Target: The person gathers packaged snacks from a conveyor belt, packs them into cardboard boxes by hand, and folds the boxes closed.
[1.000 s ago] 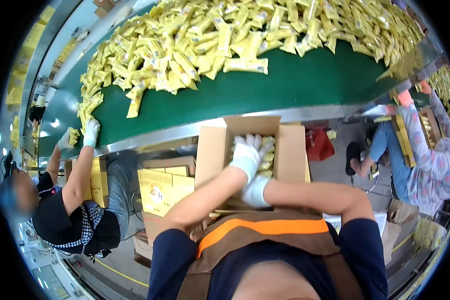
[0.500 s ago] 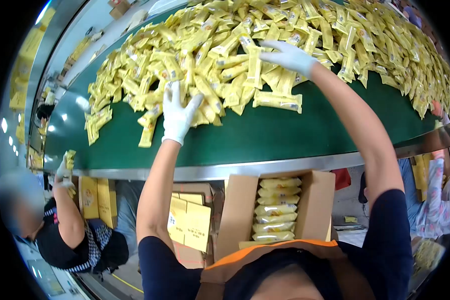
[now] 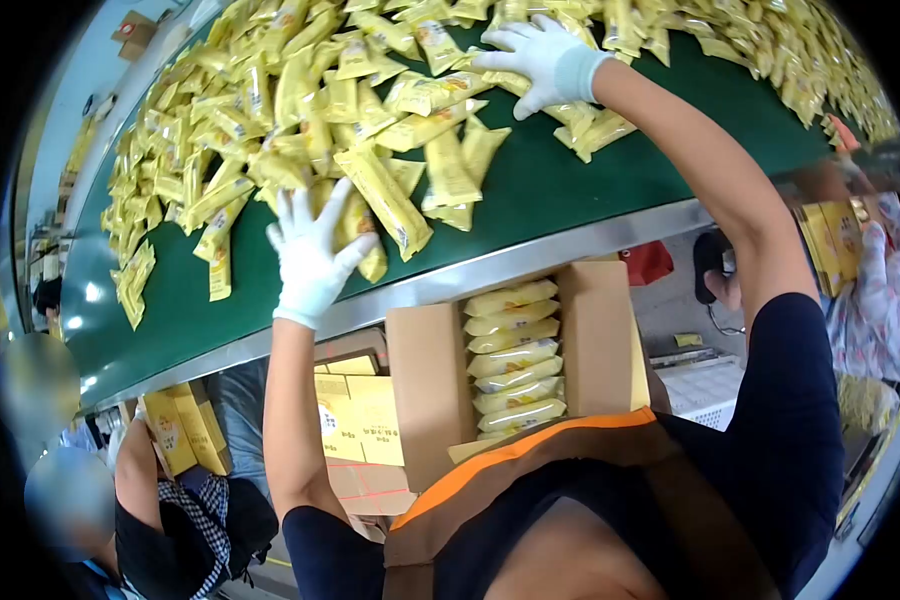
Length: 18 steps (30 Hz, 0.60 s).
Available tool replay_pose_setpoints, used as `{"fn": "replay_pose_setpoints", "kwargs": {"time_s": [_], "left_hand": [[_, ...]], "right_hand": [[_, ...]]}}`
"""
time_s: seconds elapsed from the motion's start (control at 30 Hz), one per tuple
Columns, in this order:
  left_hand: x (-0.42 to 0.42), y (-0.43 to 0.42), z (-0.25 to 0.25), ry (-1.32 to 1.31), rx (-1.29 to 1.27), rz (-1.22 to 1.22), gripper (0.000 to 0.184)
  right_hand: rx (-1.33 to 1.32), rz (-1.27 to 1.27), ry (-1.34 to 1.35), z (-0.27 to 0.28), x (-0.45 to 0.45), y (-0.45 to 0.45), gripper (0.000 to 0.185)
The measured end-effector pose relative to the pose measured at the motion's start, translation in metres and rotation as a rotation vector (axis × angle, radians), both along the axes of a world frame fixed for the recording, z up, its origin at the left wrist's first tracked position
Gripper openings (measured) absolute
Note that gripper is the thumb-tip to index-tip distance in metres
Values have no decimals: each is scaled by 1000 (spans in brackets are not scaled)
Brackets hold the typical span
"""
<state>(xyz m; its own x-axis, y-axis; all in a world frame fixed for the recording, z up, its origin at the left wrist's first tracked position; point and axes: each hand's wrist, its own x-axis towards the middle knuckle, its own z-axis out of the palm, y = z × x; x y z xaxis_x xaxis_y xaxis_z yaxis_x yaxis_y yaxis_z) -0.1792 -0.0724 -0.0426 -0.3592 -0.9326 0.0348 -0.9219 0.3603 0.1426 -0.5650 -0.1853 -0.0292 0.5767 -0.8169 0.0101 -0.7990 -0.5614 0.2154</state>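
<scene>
My left hand (image 3: 315, 248), in a white glove, has its fingers spread at the near edge of a large pile of yellow packets (image 3: 300, 95), touching a packet there. Further right, my right hand (image 3: 545, 65), gloved too, lies palm down over packets with its fingers apart. Beneath both hands is the green belt (image 3: 550, 190). An open cardboard box (image 3: 425, 370) stands against my apron, below the belt's metal edge. Inside it, yellow packets (image 3: 515, 360) lie stacked in a row.
At the left, a co-worker (image 3: 185, 530) sits beside yellow cartons (image 3: 180, 430). Flat yellow boxes (image 3: 360, 410) lie left of my box. Another co-worker (image 3: 870, 300) is at the right. A red bag (image 3: 647, 262) and white crate (image 3: 710, 390) are beyond the box.
Both hands were in the box, then moved up onto the pile. Since then some packets have shifted toward the near edge, and the view has turned.
</scene>
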Motion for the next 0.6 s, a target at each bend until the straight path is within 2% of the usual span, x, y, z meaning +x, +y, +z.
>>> {"fn": "replay_pose_setpoints", "kwargs": {"time_s": [0.1,0.13,0.17,0.23,0.3,0.33,0.37,0.43,0.5,0.53,0.6], "left_hand": [[-5,9,5,-167,-214,70,70],[-12,14,8,-230,-379,64,60],[-19,19,15,-306,-524,19,55],[-34,22,21,-200,-151,202,53],[-39,24,-6,-224,-302,223,57],[-39,22,-9,-290,-302,221,61],[-35,21,-12,-286,-363,141,62],[-25,25,-10,-244,-280,99,64],[-25,32,-11,-78,-230,218,66],[-23,36,-11,1,-206,278,67],[-5,42,-19,460,-164,420,69]], "right_hand": [[-281,-75,-486,0,-41,37,62],[-175,-223,-545,9,-49,55,50],[-25,-394,-559,16,-53,72,46],[195,-572,-298,8,-50,98,55],[-71,-303,-405,-41,-65,128,66],[36,-289,-378,-33,-68,140,73],[121,-283,-474,-26,-76,149,67],[-67,-370,-473,-53,-120,168,58],[3,-437,-390,-47,-131,175,48],[115,-504,-334,-25,-117,174,44],[211,-514,-552,11,-83,174,49]]}}
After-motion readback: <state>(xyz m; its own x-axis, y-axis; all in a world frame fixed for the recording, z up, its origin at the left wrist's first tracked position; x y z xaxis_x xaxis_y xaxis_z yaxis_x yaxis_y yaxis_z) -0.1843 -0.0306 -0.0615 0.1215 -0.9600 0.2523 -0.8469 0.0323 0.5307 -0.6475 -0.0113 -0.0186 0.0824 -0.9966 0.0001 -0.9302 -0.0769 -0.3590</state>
